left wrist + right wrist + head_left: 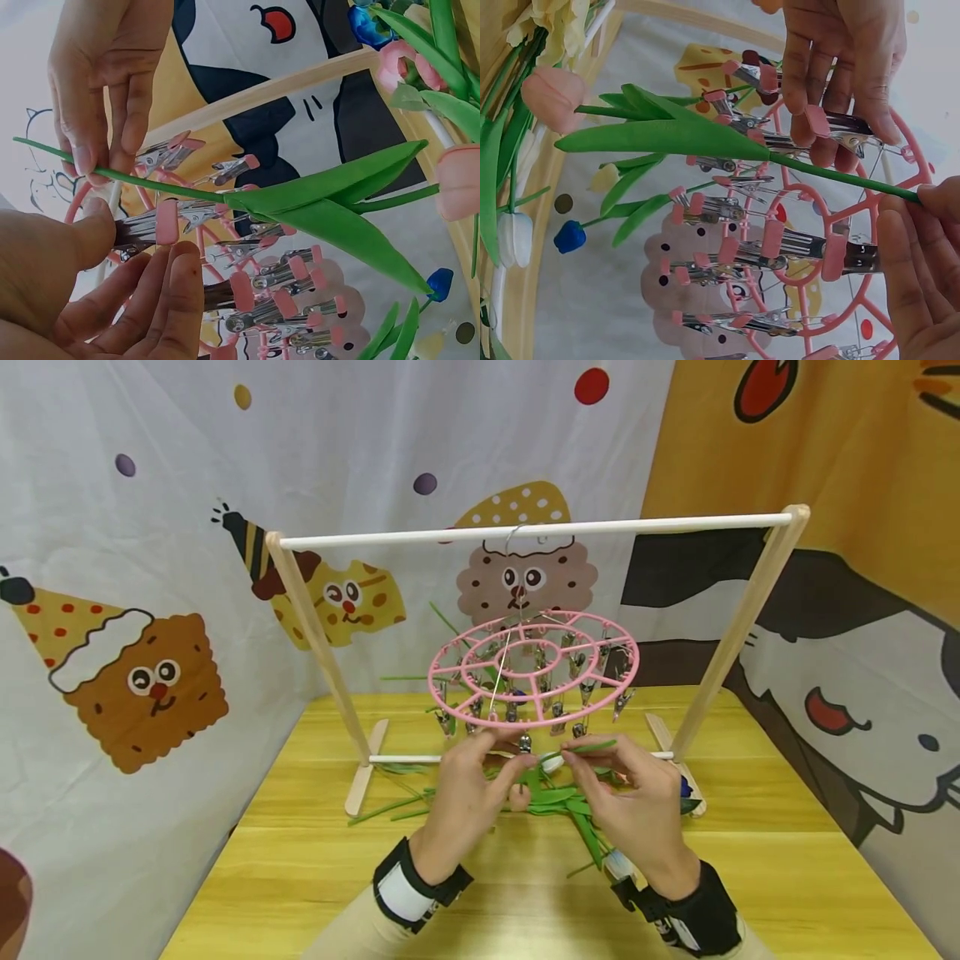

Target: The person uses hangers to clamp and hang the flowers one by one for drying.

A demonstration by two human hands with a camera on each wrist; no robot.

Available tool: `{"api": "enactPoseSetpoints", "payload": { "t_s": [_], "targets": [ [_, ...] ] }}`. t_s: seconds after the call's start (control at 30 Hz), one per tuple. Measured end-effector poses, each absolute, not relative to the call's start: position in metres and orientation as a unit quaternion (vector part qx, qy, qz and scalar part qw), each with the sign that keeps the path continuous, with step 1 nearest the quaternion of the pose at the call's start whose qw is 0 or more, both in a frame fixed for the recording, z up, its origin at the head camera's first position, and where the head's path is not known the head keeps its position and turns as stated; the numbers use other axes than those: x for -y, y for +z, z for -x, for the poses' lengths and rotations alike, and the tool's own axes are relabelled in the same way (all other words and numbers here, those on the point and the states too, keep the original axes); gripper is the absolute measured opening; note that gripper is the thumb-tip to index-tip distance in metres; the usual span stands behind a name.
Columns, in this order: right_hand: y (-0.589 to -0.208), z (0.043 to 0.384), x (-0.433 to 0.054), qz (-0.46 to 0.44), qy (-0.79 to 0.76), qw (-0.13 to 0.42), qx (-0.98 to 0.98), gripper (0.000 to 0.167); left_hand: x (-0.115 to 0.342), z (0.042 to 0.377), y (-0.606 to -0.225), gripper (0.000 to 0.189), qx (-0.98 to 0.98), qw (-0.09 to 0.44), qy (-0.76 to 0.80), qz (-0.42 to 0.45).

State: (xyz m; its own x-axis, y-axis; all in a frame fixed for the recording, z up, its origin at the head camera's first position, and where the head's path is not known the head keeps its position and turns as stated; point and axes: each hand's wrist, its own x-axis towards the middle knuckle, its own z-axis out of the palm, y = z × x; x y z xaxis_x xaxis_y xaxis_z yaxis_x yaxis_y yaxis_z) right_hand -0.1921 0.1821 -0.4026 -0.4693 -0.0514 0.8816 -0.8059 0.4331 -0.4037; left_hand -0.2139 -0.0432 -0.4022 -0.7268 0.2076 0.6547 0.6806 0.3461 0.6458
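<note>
My left hand (468,785) pinches a metal clip (142,230) with pink tips between thumb and fingers. This clip hangs at the near edge of a pink round hanger (534,700). Just to the right, my right hand (637,802) pinches the thin green stem (840,178) of an artificial tulip near its end. The tulip's pink bloom (553,99) points down, below two long green leaves (322,191). Its stem lies close beside the clip; whether it sits between the tips I cannot tell.
A white bar (420,537) on a wooden stand (318,643) carries the hanger. Several other clips hang around it. A blue tulip (570,236) and a pale yellow one (604,178) hang further back. More artificial flowers lie on the wooden table (300,860), including a white tulip (619,864).
</note>
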Motion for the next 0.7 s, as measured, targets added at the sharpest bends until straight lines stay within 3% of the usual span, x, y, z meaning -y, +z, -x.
{"api": "enactPoseSetpoints", "payload": {
  "t_s": [0.7],
  "targets": [
    [-0.4109,0.1917,-0.179,-0.296,0.489,0.387,0.724,0.045,0.0509,0.2147,-0.3957,0.028,0.792,0.168,-0.532,0.247]
  ]
}}
